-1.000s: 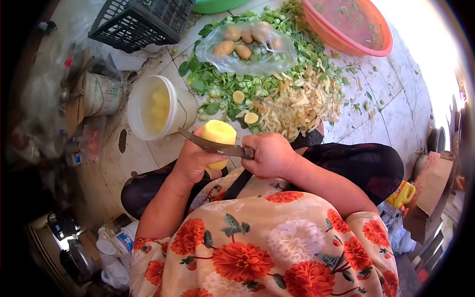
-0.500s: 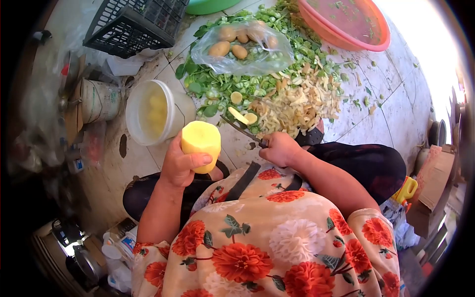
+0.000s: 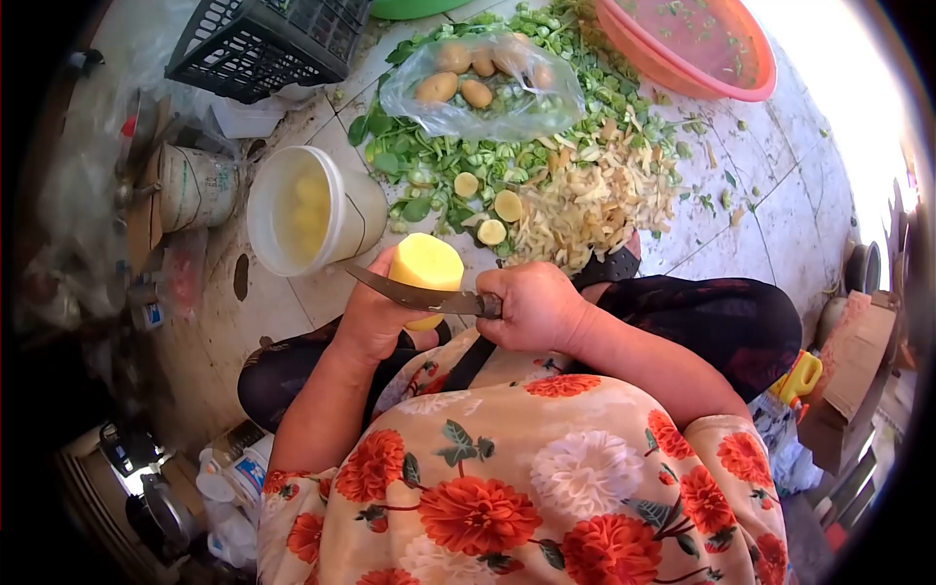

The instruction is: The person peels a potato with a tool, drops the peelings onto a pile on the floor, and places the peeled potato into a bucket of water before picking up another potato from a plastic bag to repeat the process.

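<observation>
A peeled yellow potato (image 3: 427,260), its top end cut flat, is gripped upright in my left hand (image 3: 369,317). My right hand (image 3: 534,305) is closed round the handle of a knife (image 3: 419,293). The dark, curved blade points left and crosses in front of the potato, its tip over my left hand. Beyond my hands lies a heap of potato peelings (image 3: 585,200), with round potato end slices (image 3: 492,232) at its left side. A white bucket (image 3: 336,210) to the left holds peeled potatoes (image 3: 310,210) in liquid.
A clear plastic bag (image 3: 526,117) with unpeeled potatoes (image 3: 436,88) rests on green trimmings (image 3: 409,161). A pink basin (image 3: 751,93) stands at the far right, a black crate (image 3: 263,58) at the far left. Cardboard (image 3: 853,361) and a yellow bottle (image 3: 801,375) are at my right.
My right hand has swung the knife left and up, from above the peelings to across the potato. My left hand has moved slightly right with the potato. A cut slice has dropped onto the trimmings.
</observation>
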A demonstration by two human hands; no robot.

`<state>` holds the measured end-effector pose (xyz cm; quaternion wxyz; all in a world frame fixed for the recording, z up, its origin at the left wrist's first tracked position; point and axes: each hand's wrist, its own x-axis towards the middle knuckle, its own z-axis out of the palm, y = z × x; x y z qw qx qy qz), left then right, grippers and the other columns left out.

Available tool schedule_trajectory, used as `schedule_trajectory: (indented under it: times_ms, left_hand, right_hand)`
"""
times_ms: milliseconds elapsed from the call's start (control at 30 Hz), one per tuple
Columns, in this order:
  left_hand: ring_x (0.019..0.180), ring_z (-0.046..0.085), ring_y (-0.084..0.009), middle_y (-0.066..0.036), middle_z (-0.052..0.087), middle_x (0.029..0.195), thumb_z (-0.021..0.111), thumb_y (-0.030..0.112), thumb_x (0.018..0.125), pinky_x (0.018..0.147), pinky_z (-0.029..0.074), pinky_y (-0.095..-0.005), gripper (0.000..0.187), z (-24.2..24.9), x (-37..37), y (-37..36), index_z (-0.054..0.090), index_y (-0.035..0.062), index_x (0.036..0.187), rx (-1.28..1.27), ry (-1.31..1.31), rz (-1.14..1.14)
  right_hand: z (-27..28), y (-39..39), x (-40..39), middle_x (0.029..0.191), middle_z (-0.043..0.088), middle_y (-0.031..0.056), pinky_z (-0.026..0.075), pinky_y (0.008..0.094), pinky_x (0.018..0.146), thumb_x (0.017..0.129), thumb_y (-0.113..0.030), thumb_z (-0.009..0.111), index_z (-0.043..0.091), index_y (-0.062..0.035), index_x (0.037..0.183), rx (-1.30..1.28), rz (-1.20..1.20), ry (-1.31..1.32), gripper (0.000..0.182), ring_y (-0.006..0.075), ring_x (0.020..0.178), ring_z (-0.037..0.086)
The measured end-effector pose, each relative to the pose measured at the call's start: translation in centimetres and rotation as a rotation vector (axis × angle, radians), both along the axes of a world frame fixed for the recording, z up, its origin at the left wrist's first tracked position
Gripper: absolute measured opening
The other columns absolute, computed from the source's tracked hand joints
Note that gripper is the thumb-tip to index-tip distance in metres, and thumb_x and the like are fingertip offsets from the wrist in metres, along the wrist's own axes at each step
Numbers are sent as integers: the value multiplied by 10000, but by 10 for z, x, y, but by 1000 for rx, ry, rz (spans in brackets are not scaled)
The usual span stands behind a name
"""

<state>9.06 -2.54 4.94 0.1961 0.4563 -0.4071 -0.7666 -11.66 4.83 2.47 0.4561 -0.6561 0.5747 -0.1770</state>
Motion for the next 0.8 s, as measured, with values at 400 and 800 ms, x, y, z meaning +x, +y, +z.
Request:
schedule_trajectory:
  times_ms: [400, 800]
  left_hand:
    - [732, 637, -172, -90, 636, 917, 753, 56, 694, 611, 564, -342, 462, 13, -5, -2, 557, -4, 1108, 69, -77, -38]
    - [836, 659, -231, -136, 636, 981, 757, 118, 621, 750, 542, -337, 588, 26, -3, -13, 537, -27, 1148, -54, -56, -13]
  right_hand:
    - [-17, -5, -5, 686, 627, 168, 522, 430, 676, 720, -227, 654, 615, -45, 784, 173, -61, -39, 197, 366, 691, 633]
    - [-16, -8, -9, 685, 627, 158, 522, 389, 660, 713, -207, 666, 636, -25, 845, 220, -225, -109, 226, 332, 673, 628]
